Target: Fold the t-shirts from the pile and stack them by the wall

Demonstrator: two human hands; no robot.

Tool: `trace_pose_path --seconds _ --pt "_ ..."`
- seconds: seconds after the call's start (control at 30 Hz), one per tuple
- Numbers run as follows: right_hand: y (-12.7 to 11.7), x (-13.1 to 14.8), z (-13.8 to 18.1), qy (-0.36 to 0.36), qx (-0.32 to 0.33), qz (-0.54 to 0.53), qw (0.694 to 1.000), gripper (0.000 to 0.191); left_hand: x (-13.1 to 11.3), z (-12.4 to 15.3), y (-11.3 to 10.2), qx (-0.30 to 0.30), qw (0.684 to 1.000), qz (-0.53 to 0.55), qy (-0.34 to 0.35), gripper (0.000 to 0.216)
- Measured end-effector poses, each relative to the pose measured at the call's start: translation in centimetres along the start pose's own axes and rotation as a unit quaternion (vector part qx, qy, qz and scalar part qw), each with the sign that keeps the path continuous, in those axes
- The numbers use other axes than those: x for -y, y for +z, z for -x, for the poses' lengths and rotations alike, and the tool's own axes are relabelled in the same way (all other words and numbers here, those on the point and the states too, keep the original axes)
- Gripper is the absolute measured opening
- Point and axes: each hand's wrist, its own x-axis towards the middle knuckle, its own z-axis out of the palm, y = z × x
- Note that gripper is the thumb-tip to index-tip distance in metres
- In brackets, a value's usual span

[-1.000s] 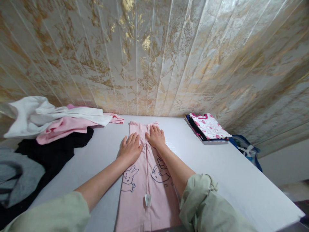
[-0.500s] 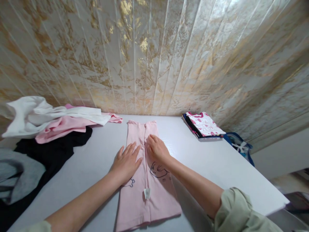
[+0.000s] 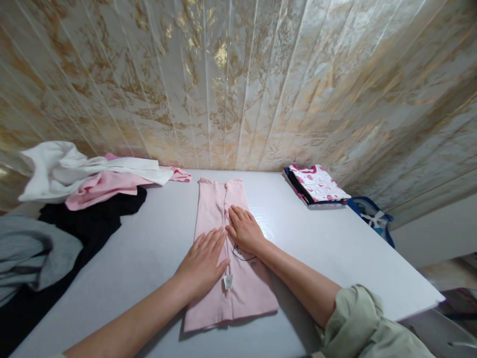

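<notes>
On the bench, centre: pink garment (image 3: 223, 258) lies flat, folded into a long narrow strip, its length running 12 to 6 o'clock.
Left hand (image 3: 203, 263): my palm is down on the strip's left half, near its 6 o'clock end; grip wide and flat, fingers spread, holding nothing.
Right hand (image 3: 244, 231): my palm is down on the strip's right half, just toward 12 o'clock of the left one; grip wide and flat, pressing only.
Label tag (image 3: 228, 281): small, white, on the middle seam, just at 3 o'clock of my left fingertips.
Print: dark line drawing partly under my right wrist; cannot tell what it shows.
Bench (image 3: 335, 248): white, glossy, set against a gold-veined wall.
Loose pile (image 3: 93, 184): white, pink, black and grey clothes at 9 to 10 o'clock, well apart from the strip.
Folded stack (image 3: 316, 184): white-and-red printed piece on top, at 2 o'clock.
Blue bag (image 3: 372, 216): beyond the bench edge, just beside the stack.
</notes>
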Motion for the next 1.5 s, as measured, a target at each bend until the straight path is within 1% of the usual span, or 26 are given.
trace_pose_path --seconds 0.07,0.13,0.27,0.4,0.47,0.53,0.6,0.7,0.8,0.87,0.93,0.97,1.03,1.1,1.17,1.23,1.3,1.4,1.5 --pt "-0.2 0.3 1.1 -0.005 0.006 -0.003 1.000 0.060 0.0 0.6 -0.1 0.000 1.000 0.000 0.009 0.062" --pt "-0.7 0.7 2.9 -0.016 0.016 -0.008 1.000 0.061 -0.1 0.9 -0.2 0.001 1.000 -0.005 0.008 0.062" --pt "-1.9 1.7 7.9 -0.054 0.061 -0.028 0.996 0.060 -0.2 0.8 -0.4 0.009 1.000 -0.013 0.001 0.063" --pt "-2.9 2.5 12.2 -0.084 0.101 -0.047 0.990 0.062 -0.5 0.8 -0.5 0.000 1.000 -0.013 -0.001 0.061" --pt "-3.3 2.6 13.6 -0.092 0.114 -0.053 0.988 0.062 -1.0 1.4 -0.4 0.000 1.000 -0.011 -0.002 0.061" --pt "-3.8 2.6 14.6 -0.096 0.121 -0.061 0.986 0.060 -1.8 2.8 -0.4 0.010 1.000 -0.007 0.002 0.063" --pt "-4.4 2.6 15.3 -0.094 0.124 -0.070 0.985 0.057 -2.7 4.8 -0.3 0.016 1.000 -0.001 0.019 0.066" --pt "-5.4 2.7 16.3 -0.092 0.125 -0.081 0.985 0.050 -3.9 8.6 -0.5 0.003 0.998 0.007 0.068 0.073" --pt "-5.9 3.0 17.3 -0.114 0.135 -0.090 0.980 0.051 -4.8 11.7 -1.4 -0.023 0.993 0.017 0.111 0.082" --pt "-6.0 3.2 17.9 -0.127 0.135 -0.098 0.978 0.055 -5.2 12.7 -2.4 -0.031 0.991 0.023 0.129 0.080" --pt "-6.0 3.2 18.3 -0.135 0.125 -0.118 0.976 0.052 -5.4 13.0 -3.4 -0.031 0.989 0.039 0.137 0.071" --pt "-6.0 3.1 18.5 -0.137 0.114 -0.133 0.975 0.050 -5.3 13.0 -3.9 -0.032 0.990 0.051 0.131 0.064" --pt "-6.3 2.6 18.8 -0.134 0.086 -0.168 0.973 0.049 -5.0 12.7 -4.8 -0.041 0.991 0.080 0.099 0.047" --pt "-6.6 1.9 19.0 -0.114 0.060 -0.192 0.973 0.051 -4.3 12.4 -5.4 -0.050 0.992 0.099 0.055 0.031" --pt "-7.0 1.2 19.3 -0.086 0.052 -0.202 0.974 0.052 -3.6 12.4 -5.7 -0.054 0.993 0.106 0.025 0.022" --pt "-7.1 0.7 19.7 -0.062 0.060 -0.206 0.975 0.048 -3.0 12.7 -5.7 -0.056 0.992 0.107 0.019 0.019" --pt "-6.9 0.6 20.0 -0.054 0.061 -0.209 0.975 0.040 -2.6 13.1 -5.5 -0.059 0.993 0.103 0.028 0.020" --pt "-6.4 0.7 20.1 -0.063 0.036 -0.206 0.976 0.028 -2.4 13.3 -4.9 -0.075 0.992 0.087 0.049 0.025" --pt "-6.0 0.8 19.9 -0.082 0.023 -0.195 0.977 0.023 -2.3 12.9 -4.6 -0.074 0.993 0.075 0.062 0.026"
